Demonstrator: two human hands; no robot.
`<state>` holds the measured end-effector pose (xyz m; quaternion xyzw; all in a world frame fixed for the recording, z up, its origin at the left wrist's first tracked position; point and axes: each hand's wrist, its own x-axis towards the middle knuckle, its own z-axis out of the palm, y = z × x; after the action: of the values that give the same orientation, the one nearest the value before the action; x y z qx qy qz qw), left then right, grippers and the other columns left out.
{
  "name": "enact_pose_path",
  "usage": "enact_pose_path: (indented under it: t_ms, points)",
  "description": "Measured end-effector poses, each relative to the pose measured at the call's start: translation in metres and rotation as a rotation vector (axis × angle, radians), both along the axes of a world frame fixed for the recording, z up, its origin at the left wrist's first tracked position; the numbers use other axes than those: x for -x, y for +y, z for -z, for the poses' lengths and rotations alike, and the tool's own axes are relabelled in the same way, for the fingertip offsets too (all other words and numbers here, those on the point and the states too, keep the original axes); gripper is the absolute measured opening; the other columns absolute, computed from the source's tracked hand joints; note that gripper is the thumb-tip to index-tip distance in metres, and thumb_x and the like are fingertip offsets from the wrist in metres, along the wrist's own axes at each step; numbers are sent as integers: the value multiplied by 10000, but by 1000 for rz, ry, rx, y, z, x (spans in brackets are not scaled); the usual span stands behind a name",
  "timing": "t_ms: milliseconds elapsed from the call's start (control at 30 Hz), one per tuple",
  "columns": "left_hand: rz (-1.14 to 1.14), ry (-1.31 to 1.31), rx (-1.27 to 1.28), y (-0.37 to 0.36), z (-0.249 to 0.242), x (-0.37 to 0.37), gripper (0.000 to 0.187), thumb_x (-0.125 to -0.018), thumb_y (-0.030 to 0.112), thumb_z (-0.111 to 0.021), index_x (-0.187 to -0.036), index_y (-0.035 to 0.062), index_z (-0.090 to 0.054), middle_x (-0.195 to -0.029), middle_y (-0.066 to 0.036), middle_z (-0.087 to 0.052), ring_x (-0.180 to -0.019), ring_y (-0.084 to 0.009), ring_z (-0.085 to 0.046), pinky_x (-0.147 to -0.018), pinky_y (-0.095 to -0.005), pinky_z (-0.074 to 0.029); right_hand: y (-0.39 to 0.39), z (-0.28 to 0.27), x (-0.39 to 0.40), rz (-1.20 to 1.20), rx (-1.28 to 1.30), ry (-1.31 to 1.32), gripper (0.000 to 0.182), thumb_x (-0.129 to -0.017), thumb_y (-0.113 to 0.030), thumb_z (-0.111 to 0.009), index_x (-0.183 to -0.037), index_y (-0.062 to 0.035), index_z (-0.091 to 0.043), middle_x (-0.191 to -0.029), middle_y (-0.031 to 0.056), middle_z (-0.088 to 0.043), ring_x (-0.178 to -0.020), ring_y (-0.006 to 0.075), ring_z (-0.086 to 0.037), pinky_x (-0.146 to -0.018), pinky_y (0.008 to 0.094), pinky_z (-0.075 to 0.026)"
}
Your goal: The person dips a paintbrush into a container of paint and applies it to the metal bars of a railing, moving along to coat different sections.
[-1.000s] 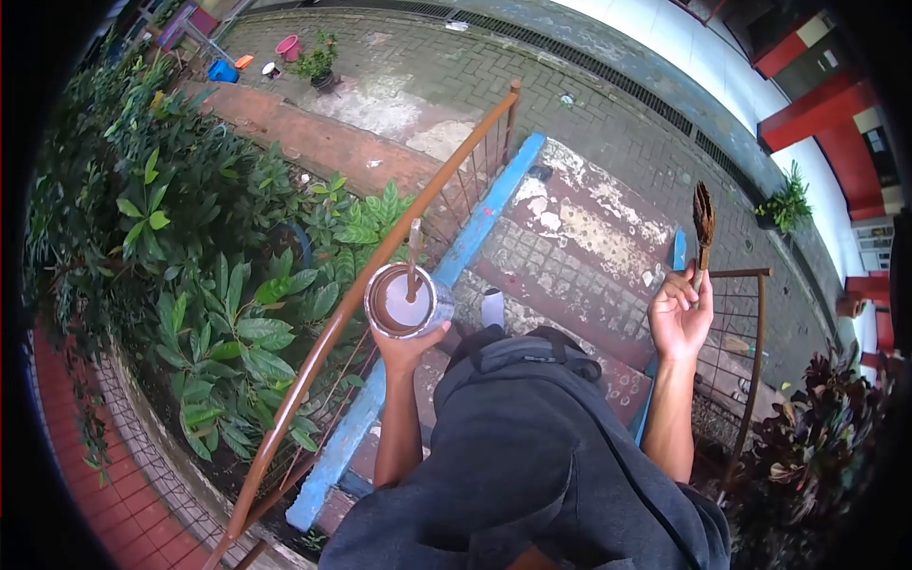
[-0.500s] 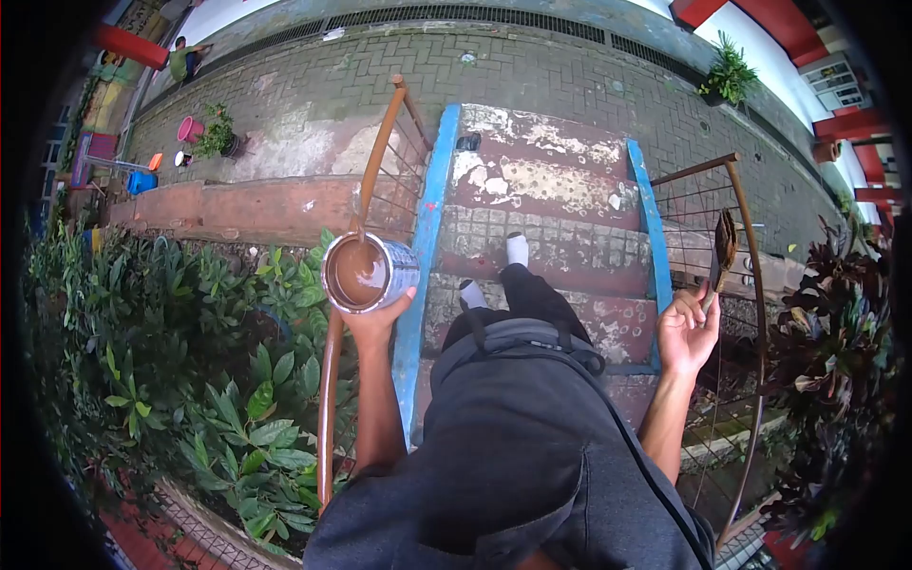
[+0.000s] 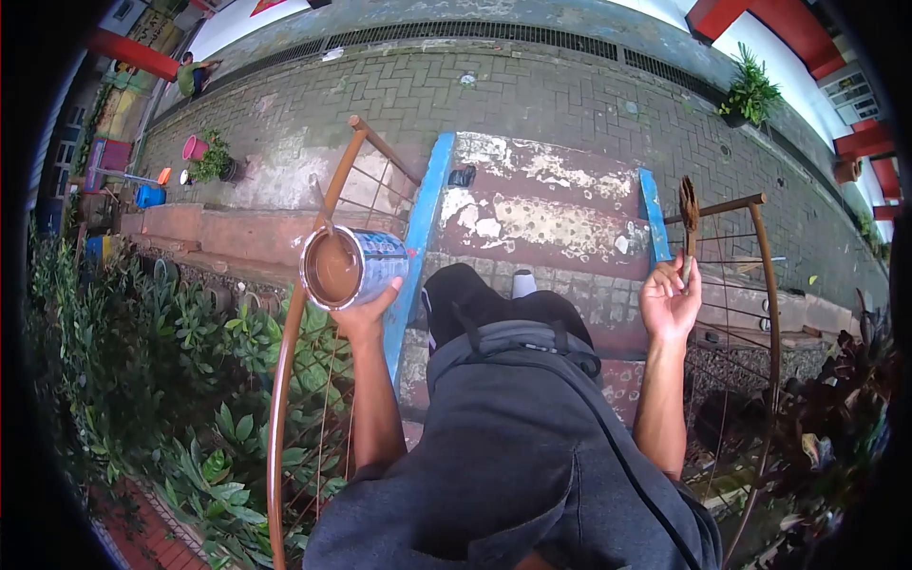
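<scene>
far to the left, past the green shrubs (image 3: 190, 361), a pink pot (image 3: 193, 147) and a blue tub (image 3: 148, 196) sit on the brick paving, well apart from us. nearer, the brown left handrail (image 3: 285, 332) curves down beside our left hand (image 3: 363, 313), which is closed under and around the paint can (image 3: 350, 268), held up at chest level and tipped a little toward us. the can holds brown paint with a stir stick (image 3: 320, 204) standing in it; we judge it fairly heavy and sloshy, its metal wall slick, so a full grip around the base and side suits it best. in the middle our dark trousers (image 3: 494, 313) stand above the worn red steps (image 3: 541, 204) edged in blue. to the right, our right hand (image 3: 668, 302) is loosely curled, fingers pinching the thin handle of a paintbrush (image 3: 688, 223) held upright, bristles up; it looks light and stiff, best held low on the handle. just beyond stands the right handrail (image 3: 768, 285).
</scene>
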<state>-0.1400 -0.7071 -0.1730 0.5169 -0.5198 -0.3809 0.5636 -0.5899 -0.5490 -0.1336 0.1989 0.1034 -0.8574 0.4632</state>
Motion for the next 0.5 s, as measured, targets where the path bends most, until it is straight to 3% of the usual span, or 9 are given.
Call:
enact_pose_path:
  t_ms: [33, 133, 300, 433, 500]
  points:
    - [5, 149, -79, -2, -4, 26, 1007, -607, 0, -989, -1491, -3, -507, -1401, -129, -604, -1257, -256, -623, -1091, -416, -529, -8, 7, 11, 3, -38, -3, 234, -1045, -159, -653, -1130, 59, -655, -908, 84, -681, -654, 107, -491, -561, 247, -383]
    - [13, 174, -192, -18, -2, 70, 986, -620, -23, -972, -1490, -2, -508, -1392, -127, -612, -1256, -257, -627, -1097, -423, -529, -15, 16, 39, 12, -129, -18, 239, -1050, -168, -639, -1129, 56, -658, -902, 90, -689, -644, 110, -482, -547, 247, -378]
    - [95, 60, -67, -62, 8, 125, 983, -617, 54, -1003, -1471, -7, -520, -1390, -125, -614, -1243, -253, -631, -1079, -414, -534, -33, 43, 88, 113, -195, -124, 262, -1026, -174, -673, -1140, 61, -654, -886, 69, -663, -629, 106, -484, -527, 250, -369]
    - [157, 83, -155, -98, 27, 159, 942, -629, 68, -997, -1449, -7, -540, -1349, -120, -640, -1215, -242, -645, -1068, -414, -537, -41, 77, 120, 176, -170, -100, 258, -1004, -146, -701, -1157, 56, -649, -837, 45, -614, -628, 103, -493, -533, 248, -378]
    - [185, 26, -113, -124, 50, 166, 937, -625, 72, -999, -1441, -7, -545, -1343, -117, -643, -1200, -238, -652, -1049, -403, -546, -51, 98, 135, 266, -173, -165, 300, -1003, -113, -702, -1237, 49, -608, -801, 20, -559, -638, 100, -517, -546, 246, -404]
